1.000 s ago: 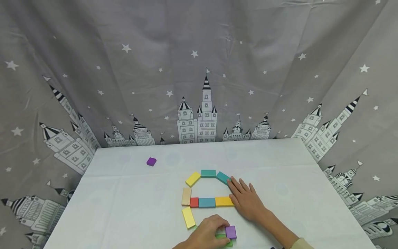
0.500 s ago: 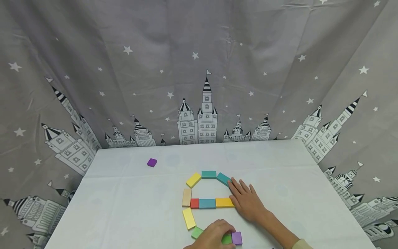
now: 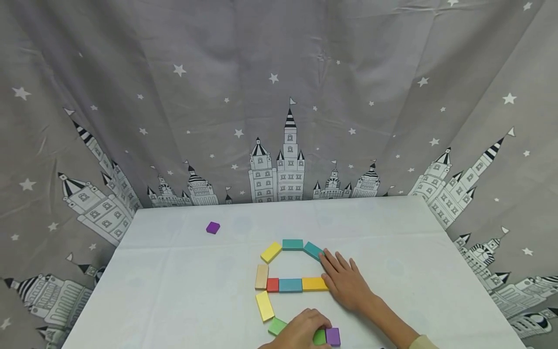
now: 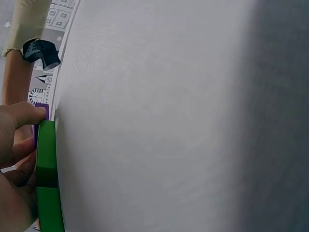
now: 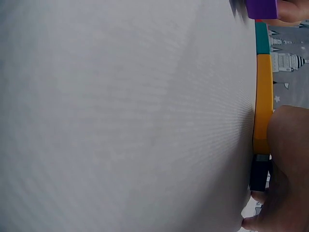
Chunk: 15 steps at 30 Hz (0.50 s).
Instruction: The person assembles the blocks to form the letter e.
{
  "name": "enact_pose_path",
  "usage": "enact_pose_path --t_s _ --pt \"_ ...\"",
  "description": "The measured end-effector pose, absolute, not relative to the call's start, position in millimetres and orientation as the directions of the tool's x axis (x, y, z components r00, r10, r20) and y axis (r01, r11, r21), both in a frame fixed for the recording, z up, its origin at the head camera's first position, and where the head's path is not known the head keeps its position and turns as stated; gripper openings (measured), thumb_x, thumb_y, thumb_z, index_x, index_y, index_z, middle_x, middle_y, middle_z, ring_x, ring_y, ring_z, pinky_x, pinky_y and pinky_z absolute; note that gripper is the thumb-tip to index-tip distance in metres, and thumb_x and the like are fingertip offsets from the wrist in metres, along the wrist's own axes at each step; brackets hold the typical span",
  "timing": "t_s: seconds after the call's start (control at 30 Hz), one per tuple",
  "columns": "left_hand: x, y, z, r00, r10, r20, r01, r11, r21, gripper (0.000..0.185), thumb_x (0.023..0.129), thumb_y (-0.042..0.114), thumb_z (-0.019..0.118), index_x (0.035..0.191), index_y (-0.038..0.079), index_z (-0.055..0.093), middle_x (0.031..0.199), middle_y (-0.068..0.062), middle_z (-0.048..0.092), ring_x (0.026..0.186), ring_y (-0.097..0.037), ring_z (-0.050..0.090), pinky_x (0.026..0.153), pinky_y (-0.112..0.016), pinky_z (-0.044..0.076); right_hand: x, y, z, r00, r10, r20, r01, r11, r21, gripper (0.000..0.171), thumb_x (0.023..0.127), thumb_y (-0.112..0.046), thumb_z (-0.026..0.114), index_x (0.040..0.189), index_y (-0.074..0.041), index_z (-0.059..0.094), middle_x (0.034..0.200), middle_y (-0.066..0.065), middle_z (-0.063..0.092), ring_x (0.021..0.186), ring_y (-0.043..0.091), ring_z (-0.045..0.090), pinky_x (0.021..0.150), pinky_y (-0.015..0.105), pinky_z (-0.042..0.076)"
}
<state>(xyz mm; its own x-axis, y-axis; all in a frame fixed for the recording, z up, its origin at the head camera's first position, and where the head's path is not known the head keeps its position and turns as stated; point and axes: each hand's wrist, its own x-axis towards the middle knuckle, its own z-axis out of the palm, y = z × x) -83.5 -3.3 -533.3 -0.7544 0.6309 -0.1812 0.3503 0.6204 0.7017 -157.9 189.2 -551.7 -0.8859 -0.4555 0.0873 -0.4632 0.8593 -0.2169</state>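
Note:
My left hand [image 3: 302,330] has its fingers curled at the front of the table and pinches a purple block [image 3: 333,337] at the right end of a green block [image 3: 320,336]. In the left wrist view its thumb lies on the purple block [image 4: 41,108], beyond two green blocks [image 4: 47,152]. My right hand [image 3: 348,286] lies flat with fingers extended, its fingertips at a teal block [image 3: 314,250] and its thumb at the orange-yellow block [image 3: 315,284]. The right wrist view shows a dark block [image 5: 259,173] beside that hand, at the orange-yellow block's end.
A blue block [image 3: 290,285], a red block [image 3: 272,285], a wooden block [image 3: 262,277], yellow blocks [image 3: 264,306], another teal block [image 3: 292,245] and a light green block [image 3: 277,326] continue the outline. A separate purple block [image 3: 212,228] lies far left on the white table [image 3: 187,281].
My left hand has moved right and toward the front with the purple block, which now lies against the green block's end. My right hand has stayed in place.

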Motion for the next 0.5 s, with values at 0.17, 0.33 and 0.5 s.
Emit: enact_pose_path --t_s 0.17,0.33,0.5 --pt "-83.9 -2.3 -535.1 -0.752 0.632 -0.191 0.36 0.635 0.683 0.035 0.085 0.038 0.08 0.11 0.016 0.071 0.098 0.018 0.059 0.09 0.004 0.048 0.087 -0.02 0.048 -158.2 188.9 -552.2 -0.886 -0.455 0.088 -0.463 0.858 -0.223 0.054 0.108 -0.035 0.039 0.156 -0.01 0.034 0.16 0.01 0.031 0.143 0.039 0.03 0.109 0.067 0.024" --pt "-83.6 -2.3 -536.8 -0.747 0.639 -0.185 0.379 0.637 0.671 0.035 0.085 0.038 0.08 0.111 0.016 0.071 0.098 0.017 0.059 0.088 0.004 0.046 0.084 -0.018 0.047 -157.8 189.1 -553.5 -0.886 -0.454 0.089 -0.462 0.857 -0.226 0.054 0.108 -0.035 0.039 0.156 -0.01 0.034 0.16 0.01 0.03 0.144 0.039 0.029 0.109 0.067 0.023" --pt "-83.0 -3.2 -537.2 -0.743 0.649 -0.166 0.405 0.632 0.661 0.036 0.085 0.038 0.081 0.111 0.016 0.07 0.098 0.017 0.058 0.088 0.005 0.045 0.082 -0.017 0.047 -158.1 189.3 -554.5 -0.887 -0.452 0.092 -0.46 0.857 -0.233 0.054 0.108 -0.035 0.039 0.156 -0.01 0.035 0.16 0.009 0.03 0.144 0.039 0.029 0.109 0.067 0.023"
